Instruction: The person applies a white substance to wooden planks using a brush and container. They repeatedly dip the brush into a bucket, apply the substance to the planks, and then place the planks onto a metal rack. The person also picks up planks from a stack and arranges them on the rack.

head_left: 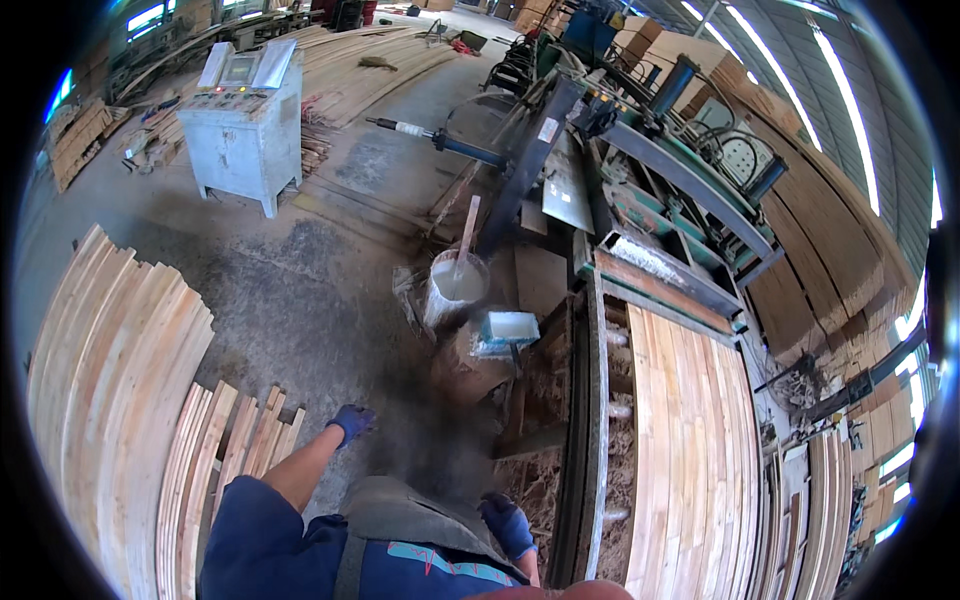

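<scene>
My left hand (350, 424), in a dark blue glove, hangs out over the concrete floor with its fingers loosely apart and nothing in it. Nearest to it on the left are short wooden strips (262, 432) at the end of a stack. My right hand (508, 526), gloved the same way, is low beside my apron (405, 510), its fingers loosely apart and no object visible in it. To its right runs the metal edge rail (598, 430) of a machine. On the machine bed lies a panel of pale wooden strips (690, 440) set side by side.
Ahead stand a white-coated bucket (437, 305) with a stick (468, 235) in it and a white block-like applicator (508, 328). A press frame (680, 175) rises at the far right. Stacked boards (110, 370) flank the left side; a control cabinet (245, 135) stands farther back.
</scene>
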`<state>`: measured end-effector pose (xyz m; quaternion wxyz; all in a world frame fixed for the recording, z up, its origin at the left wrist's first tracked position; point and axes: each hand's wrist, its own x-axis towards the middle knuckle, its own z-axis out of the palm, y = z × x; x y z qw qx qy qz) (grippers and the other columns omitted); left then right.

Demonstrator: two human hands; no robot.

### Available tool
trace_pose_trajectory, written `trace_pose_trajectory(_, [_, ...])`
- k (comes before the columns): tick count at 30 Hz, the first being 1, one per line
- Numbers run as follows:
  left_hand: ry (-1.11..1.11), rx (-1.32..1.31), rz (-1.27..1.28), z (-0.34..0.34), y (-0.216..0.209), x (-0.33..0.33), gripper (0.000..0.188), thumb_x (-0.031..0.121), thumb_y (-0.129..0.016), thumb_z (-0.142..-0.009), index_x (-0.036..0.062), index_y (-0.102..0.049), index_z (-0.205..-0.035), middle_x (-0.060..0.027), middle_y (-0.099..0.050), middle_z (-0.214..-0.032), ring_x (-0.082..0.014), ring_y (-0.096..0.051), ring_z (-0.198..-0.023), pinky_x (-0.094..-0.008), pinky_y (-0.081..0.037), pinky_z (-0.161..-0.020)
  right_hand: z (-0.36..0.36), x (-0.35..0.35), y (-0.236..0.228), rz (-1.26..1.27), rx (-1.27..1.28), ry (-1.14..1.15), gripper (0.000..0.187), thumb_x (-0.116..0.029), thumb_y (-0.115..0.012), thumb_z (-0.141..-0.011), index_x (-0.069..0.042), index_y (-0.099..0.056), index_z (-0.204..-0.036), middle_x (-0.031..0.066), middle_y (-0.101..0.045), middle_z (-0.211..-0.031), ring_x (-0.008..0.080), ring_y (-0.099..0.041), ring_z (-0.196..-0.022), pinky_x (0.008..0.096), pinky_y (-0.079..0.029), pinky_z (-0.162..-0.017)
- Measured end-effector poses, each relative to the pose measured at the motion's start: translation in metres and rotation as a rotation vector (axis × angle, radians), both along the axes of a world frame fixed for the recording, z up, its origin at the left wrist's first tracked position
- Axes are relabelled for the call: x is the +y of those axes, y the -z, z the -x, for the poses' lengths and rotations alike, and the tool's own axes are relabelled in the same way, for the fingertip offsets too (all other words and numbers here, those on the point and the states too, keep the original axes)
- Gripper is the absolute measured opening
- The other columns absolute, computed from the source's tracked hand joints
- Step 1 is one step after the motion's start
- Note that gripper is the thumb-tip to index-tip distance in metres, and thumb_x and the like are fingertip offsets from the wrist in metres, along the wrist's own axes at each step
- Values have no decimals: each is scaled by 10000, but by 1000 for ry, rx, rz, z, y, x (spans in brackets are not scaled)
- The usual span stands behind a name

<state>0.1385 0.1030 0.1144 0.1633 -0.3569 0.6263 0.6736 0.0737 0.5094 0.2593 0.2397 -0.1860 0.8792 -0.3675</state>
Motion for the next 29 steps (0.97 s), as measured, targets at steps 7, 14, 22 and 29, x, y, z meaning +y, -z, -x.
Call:
trace_pose_trajectory(7, [396, -52, 286, 3, 42, 1, 429, 409, -470, -946, 52, -611, -1139, -117, -674, -1055, -253, -668, -833, -380, -527, -672, 74, -34, 4, -33, 205, -239, 267, -286, -583, -870, -71, -668, -1004, 175, -658, -987, 339, -636, -933, 385, -509, -792])
trace_pose_trajectory(14, [-613, -441, -217, -133, 72, -11, 404, 421, -412, -947, 119, -558, -1173, -106, -674, -1048, -261, -651, -848, -452, -427, -708, 191, -92, 17, 52, 259, -355, 277, -316, -560, -874, -114, -675, -1026, 139, -669, -995, 360, -649, -848, 408, -532, -753])
trace_pose_trajectory(22, [-602, -372, -206, -77, 20, 26, 387, 397, -486, -912, 103, -567, -1151, -123, -654, -1042, -280, -615, -907, -470, -435, -824, 358, -194, -112, 12, 409, -813, 197, -226, -544, -843, -75, -623, -942, 189, -650, -887, 385, -628, -792, 463, -502, -682])
trace_pose_trajectory(29, [-435, -365, -223, 25, 36, -35, 414, 342, -546, -900, 40, -575, -1182, -144, -645, -1065, -269, -607, -929, -417, -462, -845, 368, -323, -285, 10, 995, -1241, 190, -123, -538, -894, -102, -666, -1033, 119, -651, -1031, 215, -652, -919, 344, -527, -801])
